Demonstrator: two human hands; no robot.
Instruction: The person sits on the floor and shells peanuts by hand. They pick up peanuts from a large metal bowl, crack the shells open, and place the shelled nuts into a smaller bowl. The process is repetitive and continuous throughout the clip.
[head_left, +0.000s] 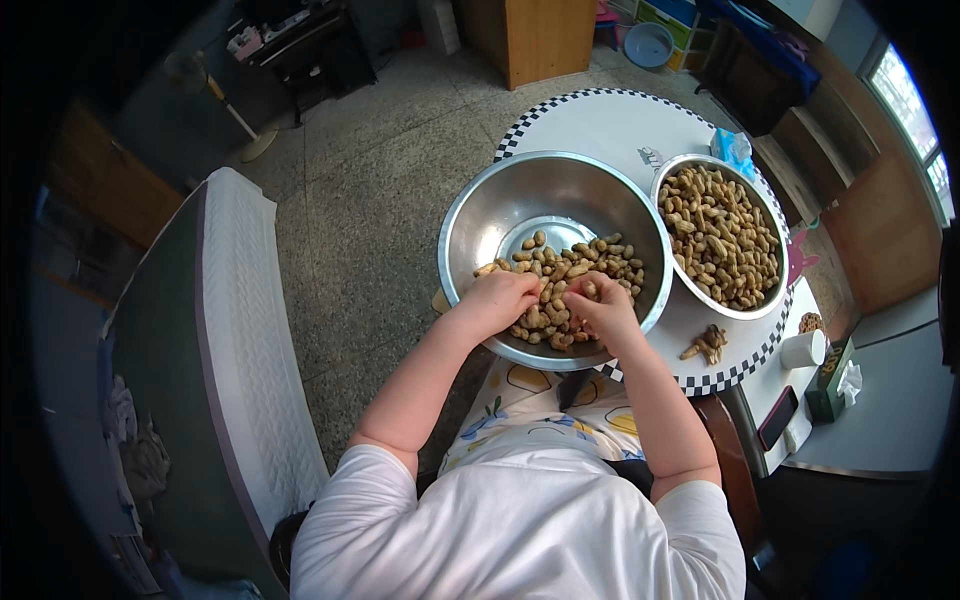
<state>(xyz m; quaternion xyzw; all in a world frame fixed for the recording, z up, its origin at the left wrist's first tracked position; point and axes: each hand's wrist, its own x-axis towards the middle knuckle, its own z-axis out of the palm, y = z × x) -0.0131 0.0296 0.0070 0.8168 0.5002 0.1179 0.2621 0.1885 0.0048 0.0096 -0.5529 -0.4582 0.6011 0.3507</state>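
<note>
A large stainless-steel bowl (525, 180) stands before me, with a loose layer of unshelled peanuts (551, 289) over the near and right part of its bottom. My left hand (501, 298) reaches over the near left rim; its curled fingertips are down among the peanuts, and whether they grip one is hidden. Inside the bowl to the right, my right hand (609, 307) has a peanut (590, 289) between its bent fingers. Right of this bowl, a smaller metal bowl (763, 306) is heaped with unshelled peanuts (716, 232).
The round table (585, 124) has a checkered edge. A small pile of peanuts or shells (705, 345) lies near its front right edge, a blue tissue pack (731, 150) behind. A white cup (802, 349), phone (778, 418) and green tissue box (830, 382) are at right. A mattress (251, 330) stands left.
</note>
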